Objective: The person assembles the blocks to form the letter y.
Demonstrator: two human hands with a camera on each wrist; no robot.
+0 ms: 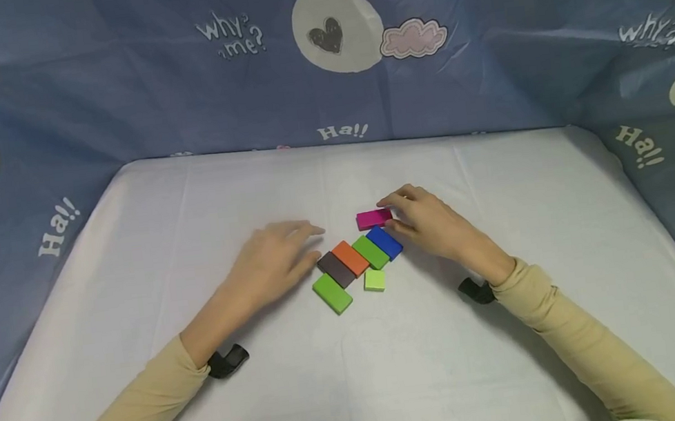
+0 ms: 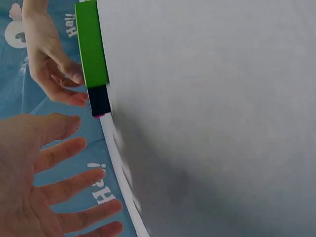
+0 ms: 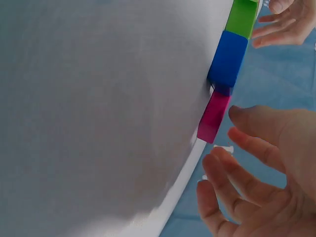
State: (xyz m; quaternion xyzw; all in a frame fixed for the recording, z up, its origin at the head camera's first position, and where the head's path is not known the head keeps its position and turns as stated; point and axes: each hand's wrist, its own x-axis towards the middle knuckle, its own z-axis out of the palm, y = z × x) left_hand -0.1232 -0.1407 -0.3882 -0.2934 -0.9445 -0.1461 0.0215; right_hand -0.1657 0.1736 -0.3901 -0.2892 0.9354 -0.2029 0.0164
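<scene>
A slanted row of blocks lies on the white cloth: a green block (image 1: 332, 294), a dark brown block (image 1: 336, 269), an orange block (image 1: 351, 259), another green block (image 1: 370, 252) and a blue block (image 1: 384, 242). Just behind the blue one is a magenta block (image 1: 371, 219). My right hand (image 1: 432, 222) is at the magenta block's right end, thumb and index finger apart on either side of that end, the other fingers loosely bent. To the left of the row, my left hand (image 1: 271, 263) hovers with spread fingers, its thumb tip close to the brown block.
A small lime-green block (image 1: 374, 280) sits in front of the row. White cloth (image 1: 358, 389) covers the table, and a blue printed sheet (image 1: 237, 97) rises behind it and along both sides. Black straps (image 1: 228, 362) show at both wrists.
</scene>
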